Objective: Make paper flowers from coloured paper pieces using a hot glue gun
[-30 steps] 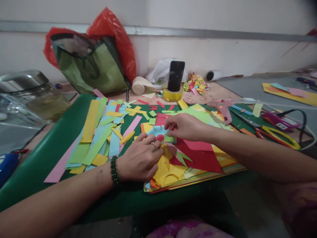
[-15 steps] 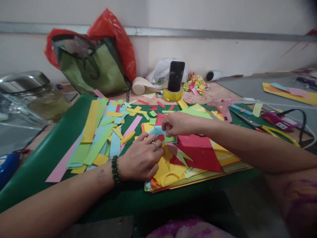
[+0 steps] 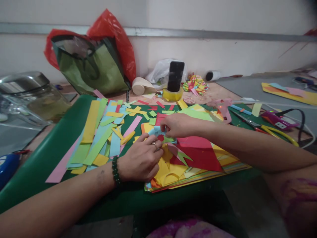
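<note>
One light-blue paper piece (image 3: 155, 131) lies atop the stack of coloured sheets (image 3: 228, 165), at both hands' fingertips. The left hand (image 3: 141, 158) is palm down, fingers bent beside its near edge; the right hand (image 3: 176, 125) curls thumb and fingers against its right end. From here I can't tell whether either grips. Scissors (image 3: 252, 124) lie near the pink glue gun (image 3: 225, 110).

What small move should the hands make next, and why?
Probably have the right hand press the blue paper down, with the left hand as a brace: both hands are right at that paper, from opposite sides, and it looks curved rather than flat. Whether it's pinched is hidden.
</note>
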`<state>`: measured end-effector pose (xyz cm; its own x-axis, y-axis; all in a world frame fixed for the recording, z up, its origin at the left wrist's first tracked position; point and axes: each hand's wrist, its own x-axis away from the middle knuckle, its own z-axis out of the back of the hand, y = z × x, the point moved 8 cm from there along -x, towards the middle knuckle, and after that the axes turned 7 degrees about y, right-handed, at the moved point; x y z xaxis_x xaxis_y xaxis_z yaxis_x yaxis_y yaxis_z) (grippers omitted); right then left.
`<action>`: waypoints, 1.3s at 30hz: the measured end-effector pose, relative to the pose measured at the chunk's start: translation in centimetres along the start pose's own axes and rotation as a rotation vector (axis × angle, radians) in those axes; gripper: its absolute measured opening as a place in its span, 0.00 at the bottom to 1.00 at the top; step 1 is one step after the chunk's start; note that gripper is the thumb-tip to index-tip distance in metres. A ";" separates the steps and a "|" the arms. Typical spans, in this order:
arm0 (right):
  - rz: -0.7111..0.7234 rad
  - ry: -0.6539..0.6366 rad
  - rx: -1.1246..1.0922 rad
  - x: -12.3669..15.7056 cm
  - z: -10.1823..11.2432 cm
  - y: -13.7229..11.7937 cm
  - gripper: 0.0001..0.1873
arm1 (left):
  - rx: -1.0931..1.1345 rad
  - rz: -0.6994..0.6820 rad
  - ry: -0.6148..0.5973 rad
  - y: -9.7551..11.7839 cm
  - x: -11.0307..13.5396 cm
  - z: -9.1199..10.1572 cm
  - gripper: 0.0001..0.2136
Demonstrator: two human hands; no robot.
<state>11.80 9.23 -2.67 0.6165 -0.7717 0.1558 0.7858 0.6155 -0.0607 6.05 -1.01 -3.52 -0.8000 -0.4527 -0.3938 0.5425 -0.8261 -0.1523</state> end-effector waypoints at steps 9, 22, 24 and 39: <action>-0.017 0.003 0.022 0.0 0.0 -0.2 0.14 | 0.008 0.001 -0.003 0.1 0.0 0.1 0.05; 0.088 0.061 0.119 1.1 1.6 -1.2 0.16 | -0.010 -0.011 0.017 0.1 0.1 0.1 0.04; 0.191 0.053 0.136 1.7 1.7 -1.6 0.20 | -0.008 -0.010 0.015 0.1 0.0 0.1 0.05; 0.393 -0.065 0.063 2.1 -0.5 -2.4 0.13 | -0.012 -0.008 0.010 0.1 -0.1 0.2 0.05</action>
<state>11.21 6.03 -2.69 0.8633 -0.4654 0.1951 0.4852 0.8718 -0.0677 6.11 -1.14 -3.35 -0.8016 -0.4428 -0.4017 0.5393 -0.8256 -0.1661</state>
